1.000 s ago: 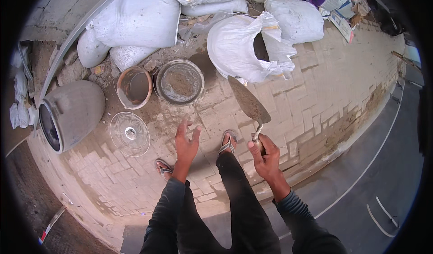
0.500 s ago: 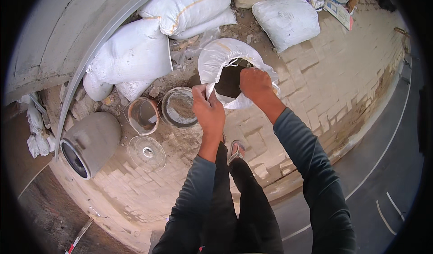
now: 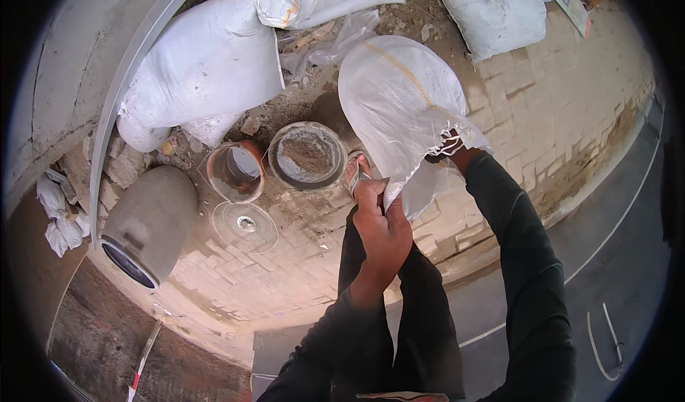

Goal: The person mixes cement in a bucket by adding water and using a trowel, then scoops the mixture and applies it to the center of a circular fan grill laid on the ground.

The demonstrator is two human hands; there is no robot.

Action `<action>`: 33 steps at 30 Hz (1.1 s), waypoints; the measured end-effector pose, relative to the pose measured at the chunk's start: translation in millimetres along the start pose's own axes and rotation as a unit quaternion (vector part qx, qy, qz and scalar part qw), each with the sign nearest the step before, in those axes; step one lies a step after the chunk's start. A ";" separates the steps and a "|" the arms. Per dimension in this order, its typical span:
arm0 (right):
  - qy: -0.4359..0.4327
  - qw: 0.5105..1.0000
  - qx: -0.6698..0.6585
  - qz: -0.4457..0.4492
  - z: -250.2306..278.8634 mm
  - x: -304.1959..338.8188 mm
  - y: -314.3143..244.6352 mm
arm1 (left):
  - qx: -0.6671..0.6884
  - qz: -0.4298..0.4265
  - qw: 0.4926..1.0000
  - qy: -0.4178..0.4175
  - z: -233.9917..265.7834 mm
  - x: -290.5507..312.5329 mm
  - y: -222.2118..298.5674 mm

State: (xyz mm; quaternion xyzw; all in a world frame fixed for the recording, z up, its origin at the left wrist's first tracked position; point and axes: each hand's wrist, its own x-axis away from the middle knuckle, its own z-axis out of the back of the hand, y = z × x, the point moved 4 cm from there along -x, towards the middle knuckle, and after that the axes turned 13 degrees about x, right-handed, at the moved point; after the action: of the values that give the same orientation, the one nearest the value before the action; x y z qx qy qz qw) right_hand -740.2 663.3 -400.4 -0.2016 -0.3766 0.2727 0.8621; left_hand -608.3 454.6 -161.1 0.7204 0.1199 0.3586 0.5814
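A white woven sack point(image 3: 403, 92) with a yellow stripe and a frayed mouth leans toward me on the paving. My left hand point(image 3: 383, 220) is closed, pinching the near edge of its mouth between thumb and fingers. At the right side of the mouth is my right hand point(image 3: 464, 156), its fingers hidden by the frayed rim. What the sack holds is out of sight from this angle. Left of the sack stands a round bucket point(image 3: 274, 170) with grey-brown material in it, and beside that an orange-brown bucket point(image 3: 260, 185).
Full white sacks point(image 3: 203, 63) lie against the wall at the far left, and another full sack point(image 3: 492, 13) lies far right. A grey barrel point(image 3: 153, 220) rests on its side at left. Near the buckets is a round fan grille point(image 3: 265, 236). A paved road point(image 3: 621, 259) runs along the right.
The sack's mouth has tipped toward me and to the right, turning its open inside from view. Both hands moved nearer and right with it. A sandaled foot now shows beside the sack.
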 end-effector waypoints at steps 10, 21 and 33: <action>-0.005 1.000 -0.012 -0.013 4.5 41.2 -56.0 | -0.046 -0.004 0.999 -0.023 -1.4 4.5 -3.3; -0.074 0.995 -0.067 0.002 20.9 43.5 -146.1 | -0.033 0.022 0.998 -0.053 -9.5 32.3 -14.2; -0.071 0.940 -0.160 -0.292 34.6 129.1 7.8 | 0.284 0.380 0.803 0.362 343.8 118.6 -362.1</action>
State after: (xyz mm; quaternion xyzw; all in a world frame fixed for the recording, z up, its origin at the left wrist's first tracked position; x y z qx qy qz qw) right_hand -695.7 754.5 -313.1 -0.1978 -0.5180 -0.0411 0.8312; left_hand -209.5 373.1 -473.7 0.6588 0.1349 0.7355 0.0827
